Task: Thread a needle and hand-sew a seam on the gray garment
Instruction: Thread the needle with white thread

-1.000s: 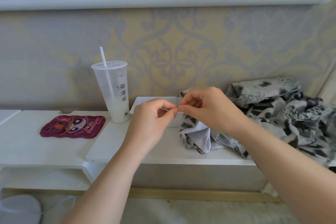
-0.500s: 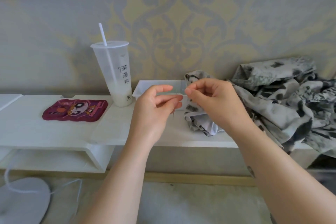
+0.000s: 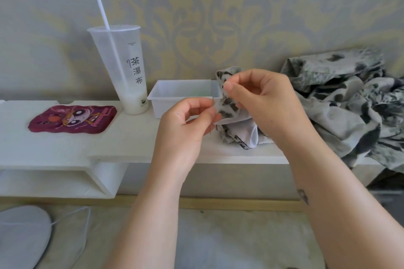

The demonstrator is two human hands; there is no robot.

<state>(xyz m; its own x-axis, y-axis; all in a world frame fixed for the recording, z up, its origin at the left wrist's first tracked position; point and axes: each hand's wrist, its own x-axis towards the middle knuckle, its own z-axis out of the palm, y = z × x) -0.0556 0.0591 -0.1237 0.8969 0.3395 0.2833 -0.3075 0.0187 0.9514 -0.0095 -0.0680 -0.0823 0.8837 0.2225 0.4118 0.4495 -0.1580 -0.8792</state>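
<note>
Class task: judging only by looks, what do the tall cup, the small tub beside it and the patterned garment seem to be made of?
Tall cup: likely frosted translucent plastic, since the straw shows through its wall.
Small tub: probably white, smooth, semi-matt plastic, with a thin moulded rim.
Garment: soft woven cloth, matt, judging by its loose crumpled folds; the fibre cannot be told.

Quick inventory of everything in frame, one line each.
cup: 1, clear with white straw, left of the bin on the shelf
bin: 1, white, at the back of the shelf, centre
pouch: 1, maroon cartoon print, flat on the left of the shelf
garment: 1, gray patterned, heaped on the right
shelf: 1, white, against the wall
needle: 1, thin metal, pinched in left hand
left hand: 1, raised
right hand: 1, fingers pinched; thread not discernible
</note>
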